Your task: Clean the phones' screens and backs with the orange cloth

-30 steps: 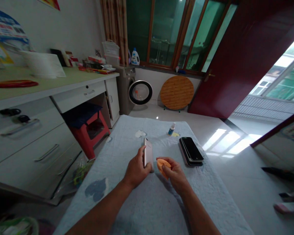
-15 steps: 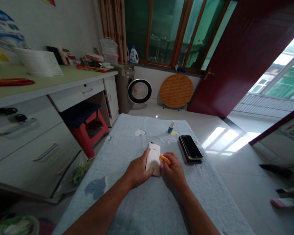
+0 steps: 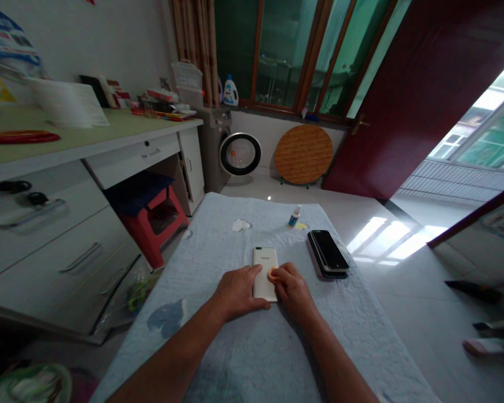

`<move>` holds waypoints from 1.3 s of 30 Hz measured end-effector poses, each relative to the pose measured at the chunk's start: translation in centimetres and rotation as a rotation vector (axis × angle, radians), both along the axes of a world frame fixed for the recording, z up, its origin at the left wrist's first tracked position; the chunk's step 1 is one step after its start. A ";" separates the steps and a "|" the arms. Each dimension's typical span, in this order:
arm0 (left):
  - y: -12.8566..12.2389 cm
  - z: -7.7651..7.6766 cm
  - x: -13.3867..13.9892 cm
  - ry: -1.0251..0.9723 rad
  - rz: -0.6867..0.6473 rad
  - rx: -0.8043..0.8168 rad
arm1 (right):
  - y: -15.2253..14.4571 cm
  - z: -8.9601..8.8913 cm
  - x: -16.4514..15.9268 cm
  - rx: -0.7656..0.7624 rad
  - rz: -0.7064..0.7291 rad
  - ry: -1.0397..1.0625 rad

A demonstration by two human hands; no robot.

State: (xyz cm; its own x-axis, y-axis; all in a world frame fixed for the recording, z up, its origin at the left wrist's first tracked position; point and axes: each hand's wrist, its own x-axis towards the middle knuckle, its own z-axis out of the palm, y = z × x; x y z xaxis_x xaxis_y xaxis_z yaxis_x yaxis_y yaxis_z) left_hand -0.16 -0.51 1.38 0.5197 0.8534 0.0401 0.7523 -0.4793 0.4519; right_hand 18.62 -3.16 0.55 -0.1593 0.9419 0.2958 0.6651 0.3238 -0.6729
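A white smartphone (image 3: 265, 288) lies back side up on the pale blue cloth (image 3: 252, 347), its camera end pointing away from me. My left hand (image 3: 237, 288) grips its left edge and lower end, thumb along the bottom. Pinched in my right hand (image 3: 293, 288) is a small orange cloth or pad (image 3: 273, 274), which touches the right side of the phone's back. Most of the orange piece is hidden by my fingers. To the right rests a stack of dark phones (image 3: 328, 252). A small spray bottle (image 3: 294, 217) stands upright farther back.
On the left is a white desk (image 3: 130, 143) with a paper roll (image 3: 65, 103) on top and a red stool (image 3: 153, 224) under it. Behind the covered surface are a washing machine with its door (image 3: 240, 154) open and a round wooden board (image 3: 303, 154).
The phone has gone from tilted to lying flatter, its back facing up. My right hand has shifted slightly left, bringing the orange piece from the phone's edge onto its back.
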 end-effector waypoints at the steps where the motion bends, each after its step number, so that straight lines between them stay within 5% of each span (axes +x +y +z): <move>1: 0.1 0.0 0.0 0.006 0.001 0.030 | -0.1 0.0 -0.1 0.001 0.011 -0.002; 7: 0.4 -0.1 -0.2 -0.024 0.000 0.133 | -0.4 0.4 0.0 -0.023 0.036 -0.017; 14: 0.6 -0.9 -0.1 -0.040 0.014 0.106 | -1.4 2.4 1.0 -0.159 0.232 -0.116; 18: 0.6 -0.9 -0.1 -0.044 0.006 0.093 | -1.2 2.1 0.8 -0.156 0.183 -0.126; 33: 0.4 -0.4 -0.1 0.008 0.013 0.062 | 8.6 0.2 -0.9 -0.062 -0.127 -0.413; 39: 0.5 -0.6 0.0 0.008 0.011 0.067 | 10.8 0.7 -2.6 -0.105 -0.011 -0.733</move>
